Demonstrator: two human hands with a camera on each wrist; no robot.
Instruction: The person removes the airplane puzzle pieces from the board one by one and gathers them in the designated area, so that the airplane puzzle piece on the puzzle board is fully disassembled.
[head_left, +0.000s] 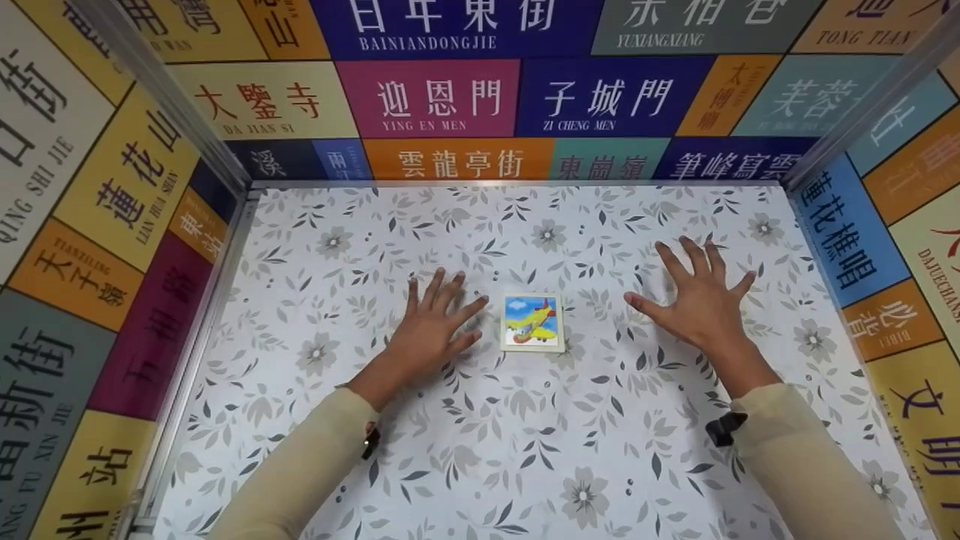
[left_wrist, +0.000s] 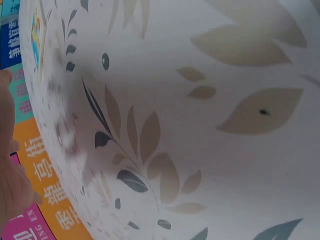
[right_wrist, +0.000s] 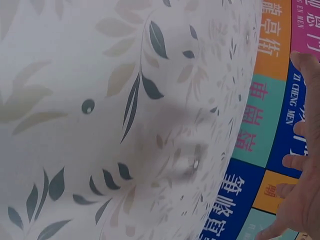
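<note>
A small square picture puzzle (head_left: pixel 532 321) with a pale frame lies in the middle of the table; it shows a yellow airplane with a red tail on blue sky. My left hand (head_left: pixel 433 324) is just left of it, fingers spread and holding nothing. Farther off on the right, my right hand (head_left: pixel 697 304) has its fingers spread wide, also holding nothing. In the left wrist view the puzzle (left_wrist: pixel 38 37) shows at the upper left edge, with part of the left hand (left_wrist: pixel 15 180) below it. Part of the right hand (right_wrist: pixel 302 165) appears at the right of its wrist view.
The table (head_left: pixel 465 450) wears a white covering with grey leaves and flowers. Upright panels with coloured blocks of Chinese lettering stand at the back (head_left: pixel 442 97), left (head_left: pixel 112 187) and right (head_left: pixel 855 232). A dark wrist device (head_left: pixel 726 429) sits at the right sleeve.
</note>
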